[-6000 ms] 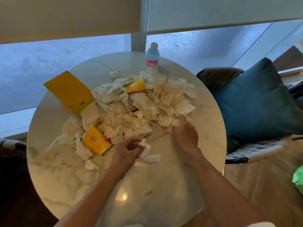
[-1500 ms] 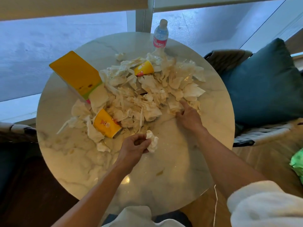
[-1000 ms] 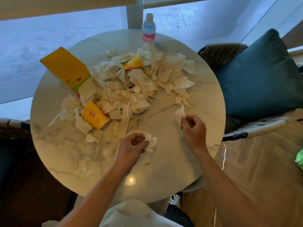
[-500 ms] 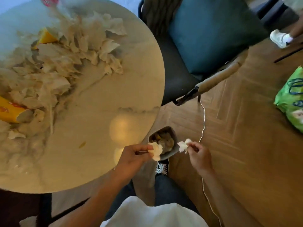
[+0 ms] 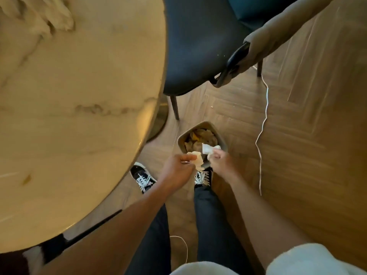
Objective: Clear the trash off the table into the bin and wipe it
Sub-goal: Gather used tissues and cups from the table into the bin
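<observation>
We stand beside the round pale marble table [image 5: 79, 116] and look down at the small grey plastic bin [image 5: 222, 141] on the herringbone wood floor, just off the table's near edge and already partly filled with crumpled paper. Our left hand [image 5: 176, 169] pinches a crumpled cream tissue wad [image 5: 197, 161] between thumb and fingertips, and it hangs over the bin's near rim, toward the table side. Our right hand [image 5: 221, 162] pinches a whiter scrap of tissue [image 5: 208, 150], which sits further in over the bin's opening. Both pieces lie just ahead of the fingers that hold them, with the bin straight below, so we judge that letting go is all the next move needs; the right hand's scrap looks the surer to land inside, while the left wad sits close to the rim and could catch it. More tissue [image 5: 49, 18] lies on the table's far part from the bin.
</observation>
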Demonstrator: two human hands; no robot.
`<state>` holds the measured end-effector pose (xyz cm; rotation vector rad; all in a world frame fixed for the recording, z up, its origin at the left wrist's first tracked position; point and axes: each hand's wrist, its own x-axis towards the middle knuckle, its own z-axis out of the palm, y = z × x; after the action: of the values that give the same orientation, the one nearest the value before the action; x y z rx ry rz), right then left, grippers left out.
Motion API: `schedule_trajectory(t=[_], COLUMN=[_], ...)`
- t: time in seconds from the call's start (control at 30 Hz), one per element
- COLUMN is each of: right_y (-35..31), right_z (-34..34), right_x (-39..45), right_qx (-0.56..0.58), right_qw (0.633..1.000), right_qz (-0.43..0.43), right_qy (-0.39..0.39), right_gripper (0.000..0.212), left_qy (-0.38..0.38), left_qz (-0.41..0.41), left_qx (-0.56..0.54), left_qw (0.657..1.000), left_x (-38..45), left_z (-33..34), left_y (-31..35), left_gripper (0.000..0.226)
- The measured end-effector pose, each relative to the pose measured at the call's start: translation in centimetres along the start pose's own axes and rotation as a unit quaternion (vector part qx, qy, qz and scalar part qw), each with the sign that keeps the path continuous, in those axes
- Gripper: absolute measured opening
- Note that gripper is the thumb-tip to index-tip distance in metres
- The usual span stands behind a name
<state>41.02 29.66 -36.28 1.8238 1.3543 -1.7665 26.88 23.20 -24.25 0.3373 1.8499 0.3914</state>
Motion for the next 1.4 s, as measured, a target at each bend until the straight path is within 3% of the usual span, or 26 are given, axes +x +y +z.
schedule_trajectory(t=[0.1, 0.3, 0.47, 0.63, 0.77, 1.07, 1.4], right_y=[0.2, 2.3, 3.4, 1.4, -2.0, -11.4, -29.5], right_z=[-0.7, -4.0, -6.5, -6.8, -6.2, -4.7, -0.7], right_x=[1.1, 0.4, -1.4, -4.7, -8.4, -16.3, -17.4], right_qx=[0.009, 0.042, 0.055, 0.062, 0.055, -0.031, -0.156], right_qw=[0.999, 0.998, 0.997, 0.998, 0.998, 0.986, 0.924], right_qz=[0.012, 0.047, 0.046, 0.024, -0.025, -0.149, -0.347], right_qy=[-0.039, -0.008, -0.006, -0.011, -0.027, -0.074, 0.018], right_gripper=[0.053, 0.037, 0.04, 0.037, 0.034, 0.024, 0.024], left_qy=[-0.017, -0.054, -0.072, -0.052, -0.053, 0.022, 0.125], left_qz=[-0.021, -0.008, 0.003, 0.006, 0.022, 0.125, 0.167], left_qx=[0.053, 0.116, 0.092, 0.07, 0.028, -0.102, -0.196], left_qw=[0.998, 0.992, 0.993, 0.996, 0.998, 0.987, 0.958], left_x=[2.9, 6.1, 4.9, 0.8, -3.6, -11.8, -11.5], left_z=[1.4, 3.7, 3.6, 1.9, -0.5, -6.3, -17.0], left_y=[-0.1, 0.2, 0.9, 0.9, 1.5, 3.0, 5.5], left_gripper=[0.037, 0.043, 0.023, 0.022, 0.023, 0.019, 0.021])
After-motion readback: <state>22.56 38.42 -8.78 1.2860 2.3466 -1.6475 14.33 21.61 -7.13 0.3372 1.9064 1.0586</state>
